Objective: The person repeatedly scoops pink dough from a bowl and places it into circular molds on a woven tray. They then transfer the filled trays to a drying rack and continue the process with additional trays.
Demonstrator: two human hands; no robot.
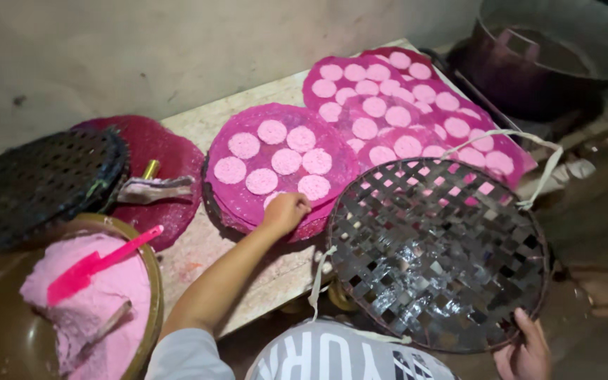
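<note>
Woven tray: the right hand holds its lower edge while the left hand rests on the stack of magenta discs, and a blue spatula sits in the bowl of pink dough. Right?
Not quite. The head view shows the spatula is pink, not blue. The rest stands: right hand on the woven tray, left hand on the magenta discs, bowl of pink dough.

Rough grey plaster wall (177,42) across top, stained, small dark marks. Pale stone counter (198,246) runs diagonally from wall, surface speckled, pink-stained near front edge. Large dark metal pot (564,42) in upper right corner, standing on low blackened stove (522,105). Floor (599,232) at right brown, dim, in shadow. Light weak and warm, brightest on counter middle, corners fall dark. No window in view.
</note>
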